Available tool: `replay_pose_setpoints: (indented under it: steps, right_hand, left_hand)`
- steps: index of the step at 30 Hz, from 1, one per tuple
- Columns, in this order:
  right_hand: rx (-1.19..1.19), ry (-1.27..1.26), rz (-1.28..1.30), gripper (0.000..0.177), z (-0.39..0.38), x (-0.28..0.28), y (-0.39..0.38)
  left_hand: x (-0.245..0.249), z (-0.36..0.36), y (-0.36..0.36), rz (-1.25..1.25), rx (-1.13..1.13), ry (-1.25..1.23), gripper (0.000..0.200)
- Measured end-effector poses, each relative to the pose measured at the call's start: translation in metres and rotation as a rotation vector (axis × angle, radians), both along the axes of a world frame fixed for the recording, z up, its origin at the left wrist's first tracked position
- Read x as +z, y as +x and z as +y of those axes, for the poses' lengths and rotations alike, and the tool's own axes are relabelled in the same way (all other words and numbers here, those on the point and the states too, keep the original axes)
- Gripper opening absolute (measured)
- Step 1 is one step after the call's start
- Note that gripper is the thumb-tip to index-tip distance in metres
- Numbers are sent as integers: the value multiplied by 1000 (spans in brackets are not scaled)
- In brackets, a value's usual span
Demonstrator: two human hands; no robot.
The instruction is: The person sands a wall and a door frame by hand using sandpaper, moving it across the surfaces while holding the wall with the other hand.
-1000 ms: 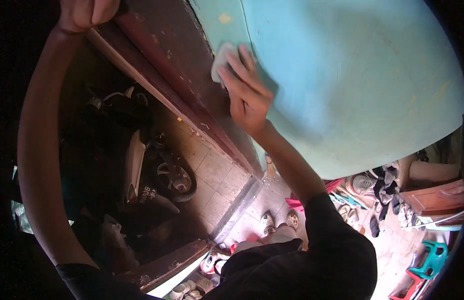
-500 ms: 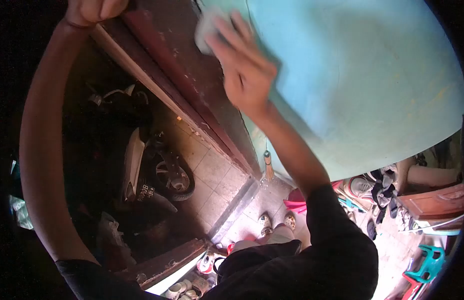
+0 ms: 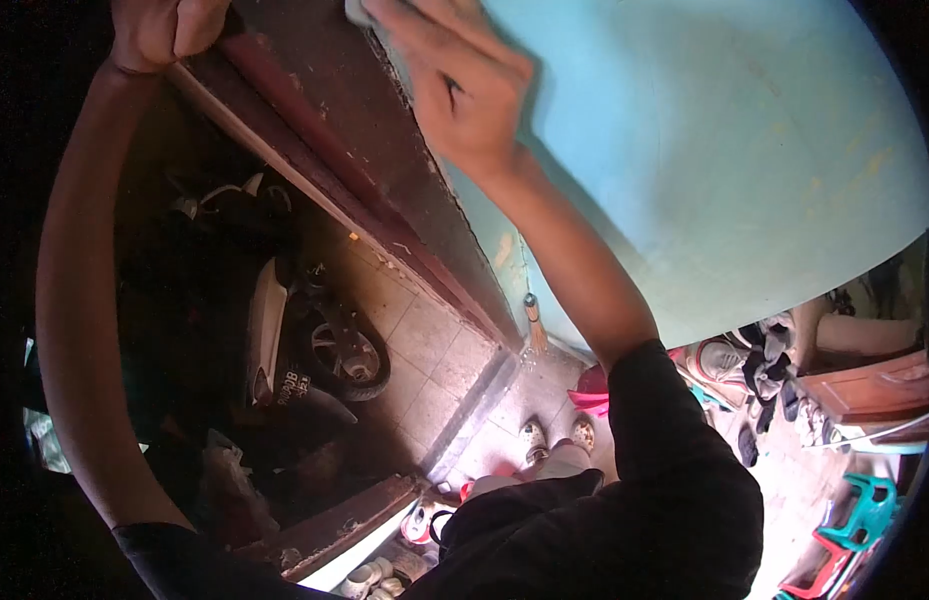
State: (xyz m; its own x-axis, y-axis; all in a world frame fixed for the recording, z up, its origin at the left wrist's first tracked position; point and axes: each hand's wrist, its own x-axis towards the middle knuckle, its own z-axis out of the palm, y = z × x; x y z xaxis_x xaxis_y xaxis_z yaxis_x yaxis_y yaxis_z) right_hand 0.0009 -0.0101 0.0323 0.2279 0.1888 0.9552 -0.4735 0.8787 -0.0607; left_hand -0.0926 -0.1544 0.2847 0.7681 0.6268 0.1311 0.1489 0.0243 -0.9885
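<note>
My right hand (image 3: 469, 95) is raised against the brown door frame (image 3: 369, 150), where it meets the turquoise wall (image 3: 704, 150). Its fingers close on a pale wad, perhaps a cloth (image 3: 357, 11), mostly cut off by the top edge of the view. High at the upper left, my left hand (image 3: 171, 32) is curled into a fist by the outer edge of the frame. What lies inside that fist is hidden.
Through the doorway a motorcycle (image 3: 269, 320) stands in the dark. A small brush (image 3: 534, 325) hangs low on the wall. Shoes (image 3: 719, 360) and a green plastic stool (image 3: 864, 510) are at the right. More shoes (image 3: 369, 578) sit on a rack below.
My right hand has slid up and left with the pale wad, further onto the door frame. My left hand has shifted slightly left in view and stays curled.
</note>
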Motion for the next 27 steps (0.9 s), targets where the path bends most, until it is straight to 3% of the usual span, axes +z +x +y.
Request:
replay_pose_setpoints:
  steps: [1, 4, 8, 10, 11, 12, 14, 18, 21, 24, 27]
  right_hand:
    - [-2, 40, 22, 34, 1, 1, -1]
    - [-137, -90, -143, 30, -19, -74, 12]
    - [-133, -54, -93, 27, -12, -48, 10]
    - [24, 26, -4, 27, 0, -2, 4]
    - [30, 47, 11, 28, 4, 2, 0]
    - [24, 52, 17, 28, 1, -4, 2]
    - [-104, 1, -87, 31, -11, -43, 10]
    - [-128, -166, -348, 33, -31, -162, 37]
    - [-106, -206, -293, 35, -43, -173, 35]
    - [-150, -132, -118, 33, -27, -115, 11]
    - [-123, -86, -100, 33, -17, -33, 9]
  left_hand:
    - [-17, 20, 5, -49, -369, -10, 64]
    - [-4, 15, -1, 88, -282, -22, 64]
    - [6, 7, -16, 73, -104, -26, 65]
    - [8, 4, -12, 71, -96, -4, 65]
    - [-13, 22, 4, 31, -381, -18, 63]
    - [-9, 17, 2, 38, -386, -14, 63]
    - [3, 0, -7, 32, 24, 9, 63]
    - [-6, 14, -8, -41, -191, -3, 64]
    - [-6, 16, -11, -71, -242, -36, 64]
    - [-2, 9, -9, -60, -179, -38, 63]
    - [-3, 10, -6, 4, -65, -22, 63]
